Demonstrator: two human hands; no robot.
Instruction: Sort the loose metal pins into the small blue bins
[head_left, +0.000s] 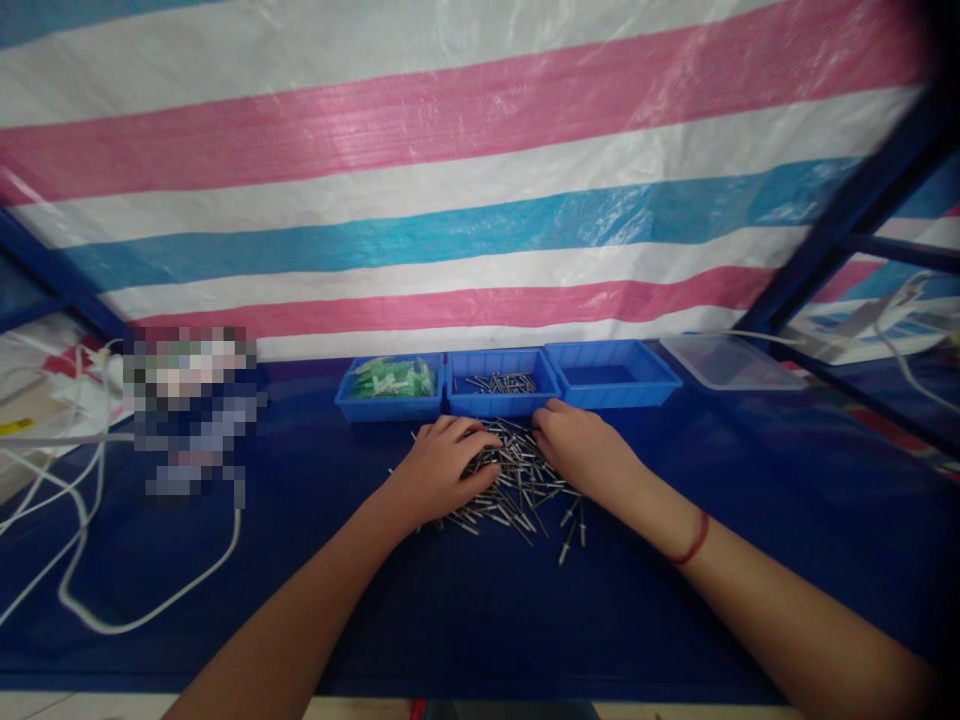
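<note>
A loose pile of silver blind rivets (517,490) lies on the blue table, with a few stray ones at its near right side. My left hand (448,462) rests on the left part of the pile, its fingers and thumb apart over the rivets. At the pile's right edge, close to the front of the middle blue bin, is my right hand (581,445). Its fingers are curled together, and whatever they pinch is hidden. More rivets (510,383) lie inside the middle blue bin (502,405).
The left blue bin (390,409) holds green-and-white small packets (394,377). On the right stand another blue bin (615,395) and a clear plastic lid (731,362). White cables (112,628) loop across the table's left side. A striped sheet (450,200) hangs behind.
</note>
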